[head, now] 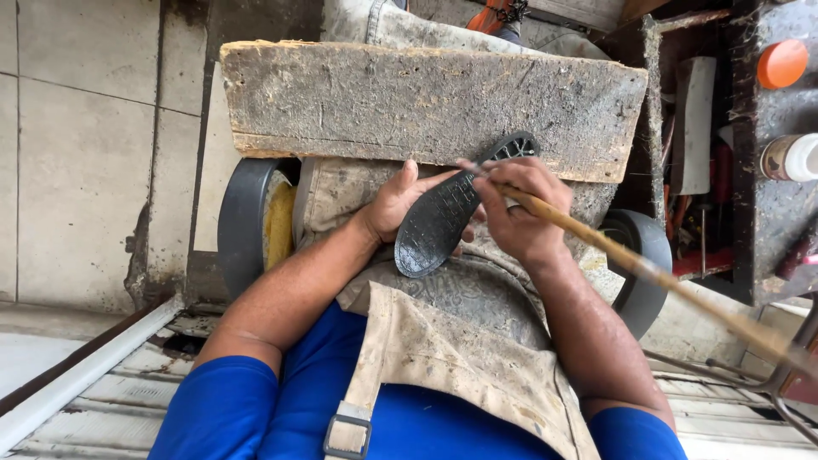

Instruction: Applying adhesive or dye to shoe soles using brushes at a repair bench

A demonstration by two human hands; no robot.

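The left hand (394, 203) is clasped around a black rubber shoe sole (443, 217), held tread-up over the aproned lap against the wooden worktop (358, 102); a long wooden brush handle (648, 271) is gripped by the right hand (518, 213), its tip touching the sole.

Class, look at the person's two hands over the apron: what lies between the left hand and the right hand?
In the head view, a black shoe sole lies between the left hand and the right hand, which grips a long tan stick.
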